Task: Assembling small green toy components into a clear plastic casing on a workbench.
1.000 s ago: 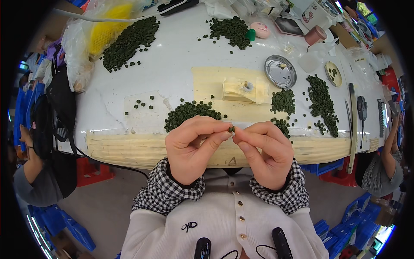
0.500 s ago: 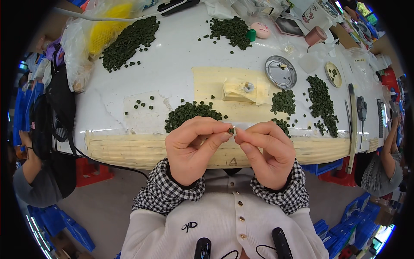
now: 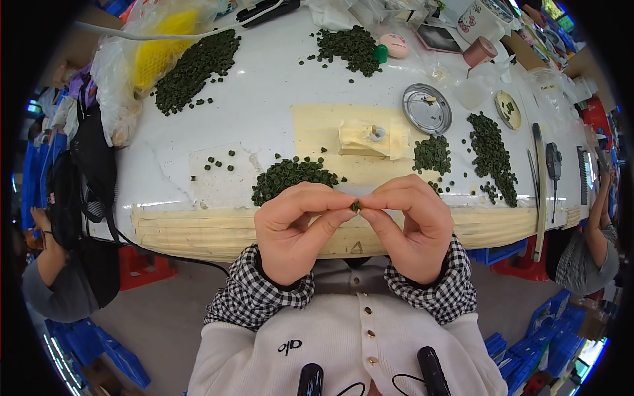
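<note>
Over the table's padded front edge, my left hand (image 3: 288,231) and my right hand (image 3: 416,228) meet fingertip to fingertip. Thumb and forefinger of each are pinched on one small dark green piece (image 3: 356,206); fingertips cover most of it, so its exact kind is unclear. Just beyond my left hand lies a heap of similar green pieces (image 3: 287,179). A block wrapped in cream tape (image 3: 365,144), with a short peg on top, stands farther off. Past my right hand is a smaller pile of flatter green pieces (image 3: 432,156).
More green heaps lie at far left (image 3: 198,71), far middle (image 3: 349,51) and right (image 3: 492,158). A round metal lid (image 3: 413,113), a thread spool (image 3: 480,51) and a screwdriver-like tool (image 3: 554,168) are on the right. A clear plastic bag (image 3: 115,86) is left. Other people sit at both sides.
My right thumb has risen toward its forefinger, and both right fingertips now close on the green piece. The left hand keeps its pinch. The view has shifted slightly.
</note>
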### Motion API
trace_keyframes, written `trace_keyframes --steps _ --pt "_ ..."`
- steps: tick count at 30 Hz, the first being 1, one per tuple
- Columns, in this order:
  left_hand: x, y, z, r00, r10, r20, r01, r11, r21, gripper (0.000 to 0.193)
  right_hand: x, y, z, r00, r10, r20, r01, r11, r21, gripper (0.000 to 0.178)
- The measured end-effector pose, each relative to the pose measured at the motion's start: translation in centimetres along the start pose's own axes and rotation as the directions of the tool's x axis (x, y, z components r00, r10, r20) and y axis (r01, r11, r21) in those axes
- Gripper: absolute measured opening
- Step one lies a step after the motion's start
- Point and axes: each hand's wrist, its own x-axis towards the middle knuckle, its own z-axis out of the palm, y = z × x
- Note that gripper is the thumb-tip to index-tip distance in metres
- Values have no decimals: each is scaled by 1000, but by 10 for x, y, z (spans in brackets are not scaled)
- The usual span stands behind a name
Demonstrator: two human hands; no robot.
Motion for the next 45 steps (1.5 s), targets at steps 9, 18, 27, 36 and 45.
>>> trace_keyframes --steps 9,18,27,36,45 --pt "-1 0 -1 1000 -6 14 7 1000 -27 21 4 -1 -2 998 -59 29 60 998 -29 18" --pt "1 0 -2 999 -12 48 14 998 -57 19 3 0 -5 994 -96 53 98 995 -31 19" --pt "1 -1 -3 997 -56 58 62 992 -107 18 0 4 -4 984 -173 50 177 980 -87 24" --pt "1 -2 -4 996 -68 53 74 990 -123 18 -1 3 -4 985 -161 66 167 982 -90 27" --pt "1 -3 -4 998 -56 -6 54 992 -118 20 -1 3 -2 976 -195 95 203 975 -85 34"
